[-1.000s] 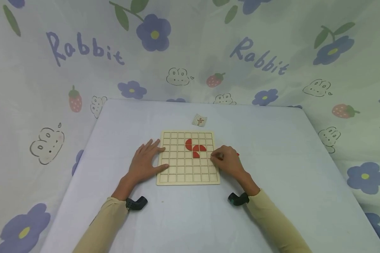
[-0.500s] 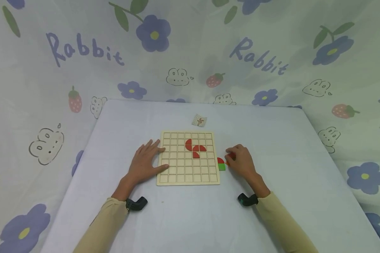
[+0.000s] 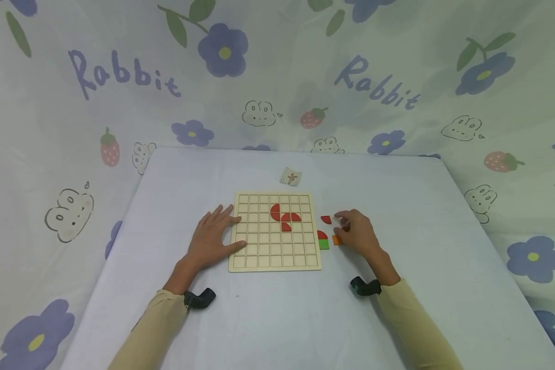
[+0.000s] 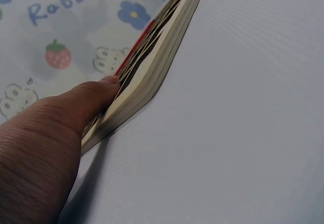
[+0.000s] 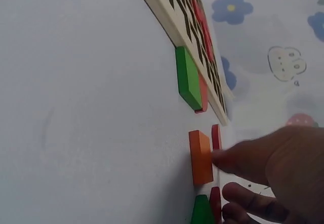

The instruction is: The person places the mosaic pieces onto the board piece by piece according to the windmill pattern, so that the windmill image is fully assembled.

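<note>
Left hand (image 3: 210, 236) is spreading its fingers straight over the left edge of the board (image 3: 253, 237), gripping nothing. Right hand (image 3: 356, 234) is hanging off the right side of the board; its fingers are bending loosely, thumb and index tips standing apart, and I'm seeing nothing pinched between them. Key relation: the red wedge (image 3: 326, 219) is lying flat on the bench (image 3: 277, 324), just left of the right index fingertip, sitting between that tip and the board's right edge, touching neither. Right hand is clearly the nearer one; the whole board is separating the left hand from it. Orange block (image 5: 201, 158) is lying right by the right thumb; contact, can't tell. In the right wrist view its long visible face is pointing toward the board; the head view is hiding one end, so not confirming the axis. Green block (image 3: 324, 244) and a red quarter piece (image 3: 322, 235) are sitting side by side at the board's right edge. Another red piece (image 5: 215, 202) and a dark green block (image 5: 202, 211) are lying by the right hand's lower fingers.
</note>
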Motion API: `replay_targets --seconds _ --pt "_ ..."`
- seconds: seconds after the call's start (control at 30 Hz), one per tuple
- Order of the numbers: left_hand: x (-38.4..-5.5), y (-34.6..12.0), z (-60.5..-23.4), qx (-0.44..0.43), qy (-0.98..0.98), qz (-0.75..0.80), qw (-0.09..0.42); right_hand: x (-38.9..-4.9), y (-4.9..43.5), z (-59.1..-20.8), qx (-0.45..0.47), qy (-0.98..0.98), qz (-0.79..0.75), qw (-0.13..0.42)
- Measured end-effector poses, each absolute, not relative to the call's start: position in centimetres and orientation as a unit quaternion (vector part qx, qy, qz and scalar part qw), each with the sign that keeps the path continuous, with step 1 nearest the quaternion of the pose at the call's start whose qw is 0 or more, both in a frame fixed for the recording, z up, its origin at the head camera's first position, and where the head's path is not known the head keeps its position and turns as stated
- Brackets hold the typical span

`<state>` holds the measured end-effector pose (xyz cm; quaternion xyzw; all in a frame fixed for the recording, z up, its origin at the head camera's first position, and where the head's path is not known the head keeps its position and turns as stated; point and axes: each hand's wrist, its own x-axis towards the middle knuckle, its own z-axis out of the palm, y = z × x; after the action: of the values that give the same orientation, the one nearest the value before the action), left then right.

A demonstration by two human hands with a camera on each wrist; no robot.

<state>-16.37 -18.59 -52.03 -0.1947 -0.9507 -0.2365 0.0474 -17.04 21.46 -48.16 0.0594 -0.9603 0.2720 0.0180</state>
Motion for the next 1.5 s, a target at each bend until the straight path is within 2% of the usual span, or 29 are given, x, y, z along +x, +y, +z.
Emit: replay_targets --seconds 0.23,0.57,0.83,1.03,1.17,1.33,1.5 --pt "-16.4 -18.6 -52.0 -0.195 -0.952 -0.233 0.044 -17.7 20.7 -48.6 0.094 -0.963 0.252 0.03" --pt "-16.4 -18.6 -51.9 -0.196 -0.951 -0.235 0.044 -18.0 20.0 -49.1 0.079 -0.948 0.306 0.043" --pt "-16.4 -18.6 -52.0 -0.197 -0.95 -0.235 0.049 -17.8 19.6 -49.1 0.154 -0.917 0.36 0.08" --pt "-16.4 -18.6 -52.0 -0.195 -0.951 -0.236 0.045 -17.5 19.3 -49.0 0.164 -0.91 0.372 0.081" --pt "-16.4 -18.6 -52.0 -0.194 -0.951 -0.236 0.045 -17.5 18.6 -49.0 0.208 -0.89 0.395 0.093" --pt "-16.5 -18.6 -52.0 -0.193 -0.952 -0.234 0.046 -17.5 17.3 -49.2 0.25 -0.854 0.451 0.076" --pt "-16.5 -18.6 -52.2 -0.195 -0.951 -0.237 0.048 -17.2 15.9 -49.4 0.211 -0.846 0.488 0.042"
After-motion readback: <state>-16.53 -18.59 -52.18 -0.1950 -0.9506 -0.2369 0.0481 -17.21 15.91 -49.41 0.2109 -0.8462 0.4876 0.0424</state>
